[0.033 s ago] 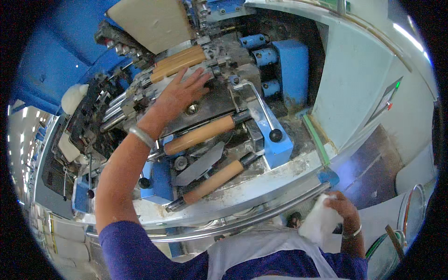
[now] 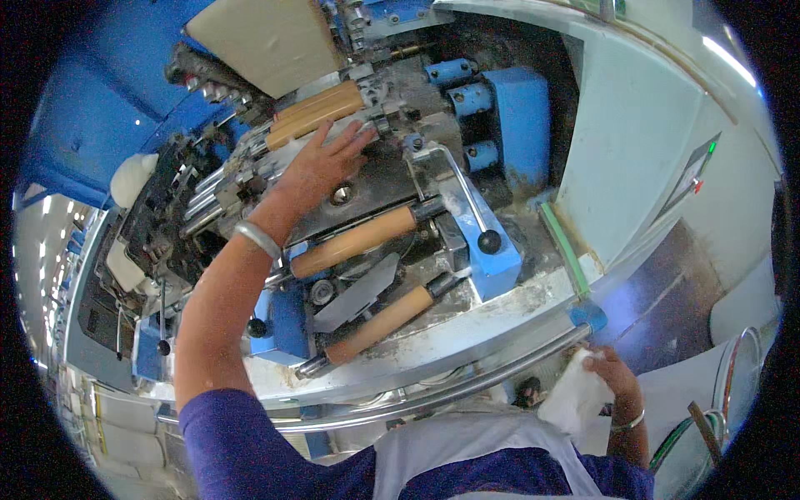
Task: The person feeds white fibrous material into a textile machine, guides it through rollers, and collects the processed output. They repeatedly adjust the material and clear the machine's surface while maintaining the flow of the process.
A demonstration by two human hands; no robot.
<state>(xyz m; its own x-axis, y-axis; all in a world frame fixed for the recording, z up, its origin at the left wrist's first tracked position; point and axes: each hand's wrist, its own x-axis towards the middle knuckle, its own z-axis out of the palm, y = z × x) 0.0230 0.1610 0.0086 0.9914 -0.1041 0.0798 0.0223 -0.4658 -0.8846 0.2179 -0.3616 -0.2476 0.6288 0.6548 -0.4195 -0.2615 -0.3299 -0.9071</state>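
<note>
My left hand (image 2: 321, 162) reaches into a textile machine, fingers spread, palm down on a dark metal plate (image 2: 367, 187). It lies between the upper pair of tan rollers (image 2: 321, 112) and the middle tan roller (image 2: 354, 242). A silver bangle (image 2: 257, 239) sits on that wrist. A third tan roller (image 2: 383, 321) lies lower, near the machine's front edge. My right hand (image 2: 612, 375) is low at the right, beside the curved steel rail (image 2: 467, 383), closed on a white wad of fibre (image 2: 575, 396).
A blue lever arm with a black knob (image 2: 489, 242) stands right of the rollers. A pale green cabinet (image 2: 633, 142) with a small control panel fills the right side. A cream fibre sheet (image 2: 267, 33) feeds in at the top. Blue housings (image 2: 517, 117) sit behind.
</note>
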